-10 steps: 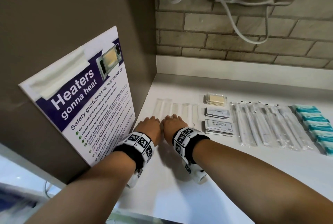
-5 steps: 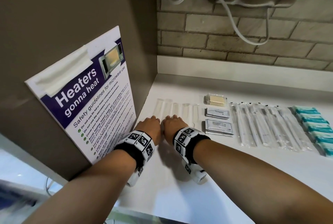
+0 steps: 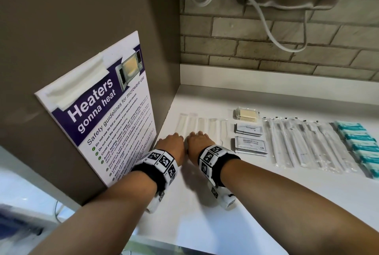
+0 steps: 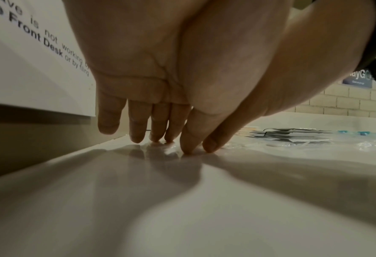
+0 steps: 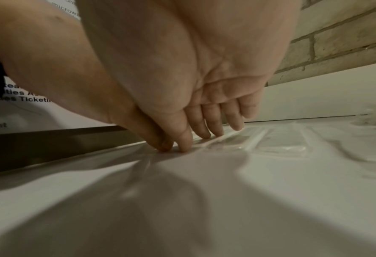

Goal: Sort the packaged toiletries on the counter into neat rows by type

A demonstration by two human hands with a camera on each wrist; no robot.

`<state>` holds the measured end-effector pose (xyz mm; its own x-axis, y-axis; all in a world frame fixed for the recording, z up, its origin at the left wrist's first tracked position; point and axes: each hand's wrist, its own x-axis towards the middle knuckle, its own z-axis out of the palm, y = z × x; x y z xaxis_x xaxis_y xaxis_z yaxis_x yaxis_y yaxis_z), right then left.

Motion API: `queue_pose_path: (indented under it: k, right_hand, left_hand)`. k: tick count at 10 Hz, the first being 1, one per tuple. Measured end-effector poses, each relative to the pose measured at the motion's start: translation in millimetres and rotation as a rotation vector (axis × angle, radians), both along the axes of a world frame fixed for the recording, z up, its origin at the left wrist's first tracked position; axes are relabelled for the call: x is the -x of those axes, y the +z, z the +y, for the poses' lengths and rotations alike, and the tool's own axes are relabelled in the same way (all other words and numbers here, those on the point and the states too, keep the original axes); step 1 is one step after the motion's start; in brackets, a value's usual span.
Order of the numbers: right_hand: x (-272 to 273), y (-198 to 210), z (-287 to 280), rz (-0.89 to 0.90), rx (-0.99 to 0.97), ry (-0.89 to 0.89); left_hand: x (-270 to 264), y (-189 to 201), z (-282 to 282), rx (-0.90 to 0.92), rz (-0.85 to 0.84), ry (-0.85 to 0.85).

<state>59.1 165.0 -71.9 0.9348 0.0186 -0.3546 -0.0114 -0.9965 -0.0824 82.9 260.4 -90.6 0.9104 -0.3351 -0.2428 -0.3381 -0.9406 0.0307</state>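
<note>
Both hands lie side by side, thumbs touching, at the near end of a row of clear flat packets [image 3: 202,126] on the white desk [image 3: 205,224], close to the left wall. The left hand [image 3: 171,148] has its fingers straight and slightly spread, and the fingertips [image 4: 136,139] press down on the near edge of the packets; it grips nothing. The right hand [image 3: 198,145] is the same, with fingers [image 5: 206,132] straight and close together and the tips resting on the clear plastic [image 5: 277,144]. The thumbs of both hands meet on the desk surface.

The clear packets lie parallel, long sides next to each other, running away from the person. Just right of them sit three small stacks in a column: tan packets [image 3: 247,114] farthest back, grey sachets [image 3: 248,129] in the middle, and sachets marked "shampoo with conditioner" [image 3: 251,145] nearest. Further right is a row of long clear-wrapped toothbrushes [image 3: 303,144], laid parallel, and beyond them a row of teal and white boxes [image 3: 360,146] reaching the frame edge.

A poster [image 3: 106,107] on microwave safety is taped to the brown wall on the left, just beside the left hand. Behind the desk is a brick wall [image 3: 266,45] with a white cable [image 3: 266,22] hanging in a loop.
</note>
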Motion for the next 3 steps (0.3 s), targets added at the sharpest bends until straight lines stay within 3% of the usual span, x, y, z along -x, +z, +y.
queue_pose_path:
  k: [3]
  right_hand:
    - [-0.7, -4.3, -3.7, -0.107, -0.024, -0.01]
  left_hand:
    - [-7.6, 1.5, -4.1, 0.134, -0.006, 0.009]
